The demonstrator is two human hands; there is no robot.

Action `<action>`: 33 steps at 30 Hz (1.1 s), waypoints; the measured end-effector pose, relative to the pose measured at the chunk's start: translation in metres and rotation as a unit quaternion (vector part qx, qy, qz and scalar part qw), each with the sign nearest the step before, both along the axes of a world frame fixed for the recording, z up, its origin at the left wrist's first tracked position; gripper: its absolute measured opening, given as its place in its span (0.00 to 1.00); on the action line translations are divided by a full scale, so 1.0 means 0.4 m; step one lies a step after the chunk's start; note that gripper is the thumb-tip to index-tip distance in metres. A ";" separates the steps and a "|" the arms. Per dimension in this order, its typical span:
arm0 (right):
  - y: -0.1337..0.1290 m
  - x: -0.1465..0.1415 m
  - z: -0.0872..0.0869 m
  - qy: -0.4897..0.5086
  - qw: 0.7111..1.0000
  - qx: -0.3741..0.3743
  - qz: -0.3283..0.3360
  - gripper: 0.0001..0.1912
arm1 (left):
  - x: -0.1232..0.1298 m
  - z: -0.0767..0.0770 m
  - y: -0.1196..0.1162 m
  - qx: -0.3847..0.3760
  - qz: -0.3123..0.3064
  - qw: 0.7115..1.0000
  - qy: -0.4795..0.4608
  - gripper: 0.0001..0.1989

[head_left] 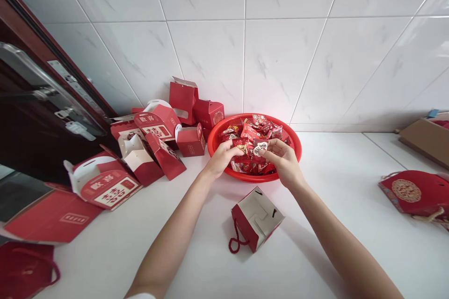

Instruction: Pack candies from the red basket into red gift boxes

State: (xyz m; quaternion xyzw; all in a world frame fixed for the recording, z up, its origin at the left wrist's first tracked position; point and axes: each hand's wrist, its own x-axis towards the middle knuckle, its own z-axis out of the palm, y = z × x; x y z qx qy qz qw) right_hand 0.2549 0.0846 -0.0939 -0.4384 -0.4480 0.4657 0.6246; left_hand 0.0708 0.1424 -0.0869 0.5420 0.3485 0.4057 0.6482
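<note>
Both my hands are over a red plastic basket filled with small wrapped candies. Between the thumb and fingers of my left hand is a red and gold wrapped candy. A dark red wrapped candy with a white label is pinched in my right hand. The two candies are side by side, close together. Just in front of the basket stands a small red gift box, its top open and its pale inside showing. A dark red cord handle hangs from its left side.
Several red gift boxes crowd the left of the white counter. A round-patterned red box and a cardboard box are at the right. Behind is a tiled wall; a dark door stands at the left.
</note>
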 end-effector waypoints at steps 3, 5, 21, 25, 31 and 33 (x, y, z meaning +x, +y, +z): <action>-0.001 -0.001 0.000 0.018 1.000 0.003 -0.005 0.19 | -0.001 -0.004 0.003 0.004 0.003 1.000 0.005 0.15; -0.001 -0.001 -0.001 0.020 1.000 0.001 -0.001 0.19 | -0.001 -0.004 0.004 0.019 -0.014 1.000 0.003 0.20; -0.001 -0.002 0.001 -0.002 0.999 -0.032 0.031 0.26 | -0.004 -0.008 0.007 0.094 -0.048 0.994 0.021 0.29; 0.001 0.000 -0.004 -0.019 0.999 -0.024 0.020 0.24 | -0.007 -0.015 0.009 0.072 -0.044 0.996 0.029 0.31; 0.001 0.004 -0.005 -0.038 0.998 -0.027 0.038 0.25 | -0.013 -0.017 0.013 0.074 -0.013 0.995 0.058 0.33; 0.001 0.004 -0.005 -0.038 0.998 -0.029 0.042 0.26 | -0.013 -0.014 0.011 0.077 -0.020 0.995 0.058 0.32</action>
